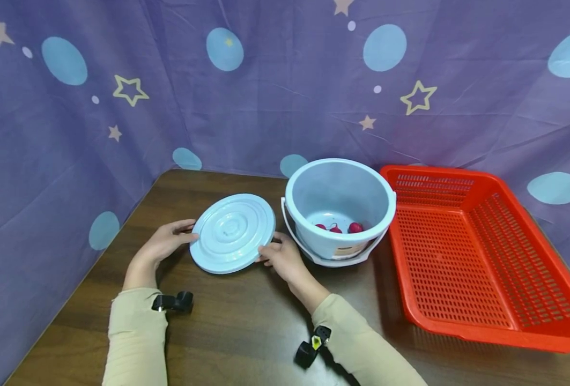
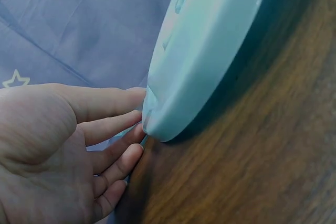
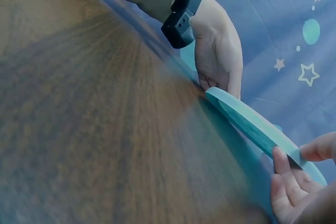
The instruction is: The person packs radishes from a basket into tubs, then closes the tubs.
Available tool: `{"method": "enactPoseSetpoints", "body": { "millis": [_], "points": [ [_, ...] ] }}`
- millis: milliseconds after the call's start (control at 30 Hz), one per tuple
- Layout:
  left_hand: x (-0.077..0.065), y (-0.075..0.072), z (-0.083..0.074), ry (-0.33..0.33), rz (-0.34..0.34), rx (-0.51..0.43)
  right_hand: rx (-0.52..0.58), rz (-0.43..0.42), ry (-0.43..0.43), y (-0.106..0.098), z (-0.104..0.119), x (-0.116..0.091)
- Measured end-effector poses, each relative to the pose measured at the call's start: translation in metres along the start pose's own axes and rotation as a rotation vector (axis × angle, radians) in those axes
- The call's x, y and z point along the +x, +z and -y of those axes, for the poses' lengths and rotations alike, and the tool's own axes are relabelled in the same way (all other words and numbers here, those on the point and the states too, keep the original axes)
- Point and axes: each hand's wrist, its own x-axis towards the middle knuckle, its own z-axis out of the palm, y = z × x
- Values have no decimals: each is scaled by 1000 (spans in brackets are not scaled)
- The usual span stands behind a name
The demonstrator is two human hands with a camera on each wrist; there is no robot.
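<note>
A round light-blue lid (image 1: pixel 232 234) is held slightly tilted just above the wooden table, between both hands. At its left rim my left hand (image 1: pixel 166 242) pinches the edge; in the left wrist view the thumb and fingertips meet the side of the lid (image 2: pixel 210 51). My right hand (image 1: pixel 285 258) grips the opposite rim, thumb on top and fingers beneath, as the right wrist view shows. Right of that hand stands a light-blue bucket (image 1: pixel 309 231), its handle hanging at the front. Several small red round things (image 1: pixel 355 228) lie on the bucket's bottom.
A large red plastic basket (image 1: pixel 458 268) with slotted walls sits to the right, close beside the bucket. Behind the brown wooden table (image 1: pixel 236 332) hangs a purple curtain (image 1: pixel 285 96) with stars and blue spots. Black cameras are strapped to both wrists.
</note>
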Motion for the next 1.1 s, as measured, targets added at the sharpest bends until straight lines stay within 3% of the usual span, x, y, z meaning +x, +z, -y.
{"method": "enactPoseSetpoints", "body": {
  "millis": [167,400,667,867,1100],
  "points": [
    [-1,0,-1,9,-7,1,14,-24,-48,1,3,-3],
    [-8,-8,-10,-55,-16,-11,38,-23,-135,7,15,-13],
    [-22,-20,-21,14,-176,-22,48,9,-250,19,24,-26],
    [-38,-23,-41,60,-289,-56,46,14,-316,20,35,-36],
    [-54,-25,-66,101,-419,-52,175,35,-380,19,60,-56]
  ]
}}
